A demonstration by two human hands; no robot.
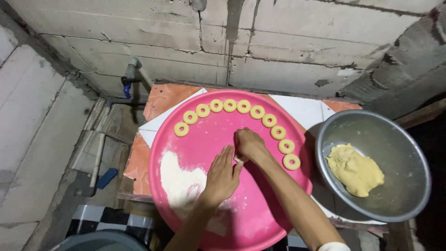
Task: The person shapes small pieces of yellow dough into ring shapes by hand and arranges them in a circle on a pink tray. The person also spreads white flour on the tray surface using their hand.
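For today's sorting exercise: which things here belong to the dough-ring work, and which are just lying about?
In use: left hand, right hand, pink tray, dough rings, flour, metal bowl, dough lump.
Lying about: tap, blue-handled tool.

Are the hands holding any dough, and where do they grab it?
It cannot be told. The right hand is curled shut over the pink tray, hiding whatever is inside; the left hand lies flat and open, holding nothing.

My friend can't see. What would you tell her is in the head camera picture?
Two hands, left hand flat and right hand curled, press on a big round pink tray. Ten small dough rings curve along its far edge, with flour nearby. A metal bowl of yellow dough sits to the right.
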